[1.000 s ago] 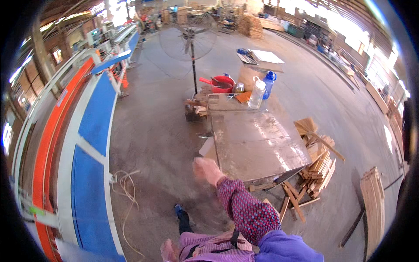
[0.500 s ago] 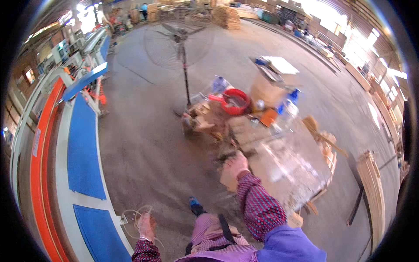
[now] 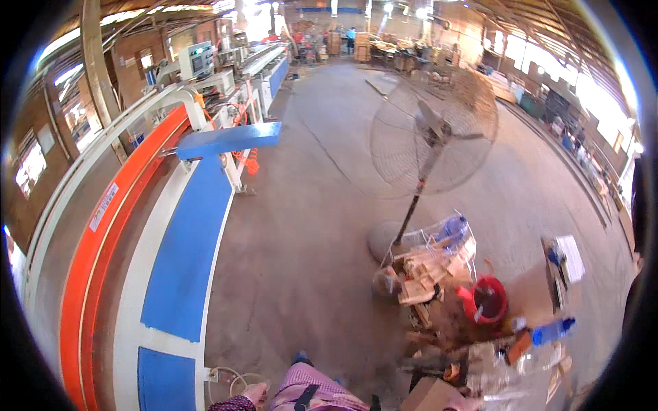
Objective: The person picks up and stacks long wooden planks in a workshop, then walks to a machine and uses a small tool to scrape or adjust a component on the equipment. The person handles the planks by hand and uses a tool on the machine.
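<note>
Walking is judged the step in hand: left hand [image 3: 255, 394] swung low at bottom edge near white cable [image 3: 226, 375], fingers' state indiscernible; right hand unseen.

left hand [image 3: 255, 394] | bare, empty | low beside purple-checked clothing, near white cable [image 3: 223, 375]
</note>
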`<action>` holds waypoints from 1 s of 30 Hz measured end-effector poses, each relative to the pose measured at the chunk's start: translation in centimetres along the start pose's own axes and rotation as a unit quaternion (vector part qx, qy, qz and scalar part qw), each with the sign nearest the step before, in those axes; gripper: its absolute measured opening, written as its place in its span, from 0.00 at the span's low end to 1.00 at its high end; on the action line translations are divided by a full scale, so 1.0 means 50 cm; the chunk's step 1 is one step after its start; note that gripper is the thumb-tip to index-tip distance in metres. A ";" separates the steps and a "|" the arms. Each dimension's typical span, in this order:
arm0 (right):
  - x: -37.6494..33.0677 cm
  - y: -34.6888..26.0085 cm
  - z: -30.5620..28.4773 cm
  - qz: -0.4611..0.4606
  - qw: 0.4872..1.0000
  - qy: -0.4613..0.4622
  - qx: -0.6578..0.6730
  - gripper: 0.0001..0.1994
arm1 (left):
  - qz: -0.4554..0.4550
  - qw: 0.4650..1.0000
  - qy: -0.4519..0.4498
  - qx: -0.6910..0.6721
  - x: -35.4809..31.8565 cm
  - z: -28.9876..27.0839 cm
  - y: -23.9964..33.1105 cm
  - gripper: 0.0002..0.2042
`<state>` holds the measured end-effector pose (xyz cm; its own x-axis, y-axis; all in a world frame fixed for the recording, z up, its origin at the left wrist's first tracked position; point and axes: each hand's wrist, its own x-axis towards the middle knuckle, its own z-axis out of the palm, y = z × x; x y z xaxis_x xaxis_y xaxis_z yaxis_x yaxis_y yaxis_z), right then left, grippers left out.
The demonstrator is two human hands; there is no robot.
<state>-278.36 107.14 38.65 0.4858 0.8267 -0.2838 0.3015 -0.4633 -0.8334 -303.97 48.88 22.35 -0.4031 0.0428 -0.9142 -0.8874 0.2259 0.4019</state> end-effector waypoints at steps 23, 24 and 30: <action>-1.006 -0.886 1.097 -0.397 0.759 -0.406 0.317 0.14 | 0.397 0.854 -0.239 0.238 0.113 0.445 1.597 0.27; -1.044 -0.908 1.157 -0.387 0.772 -0.414 0.287 0.11 | 0.409 0.858 -0.243 0.193 0.132 0.448 1.630 0.26; -1.187 -1.097 1.547 -0.171 0.713 -0.582 0.351 0.14 | 0.426 0.859 -0.274 0.072 0.118 0.460 1.932 0.27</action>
<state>-387.20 108.21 64.52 -0.6515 0.7471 0.1318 -0.4448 -0.2354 -0.8642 -386.95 93.34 54.55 -0.6920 0.6952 -0.1945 -0.2685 0.0022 0.9633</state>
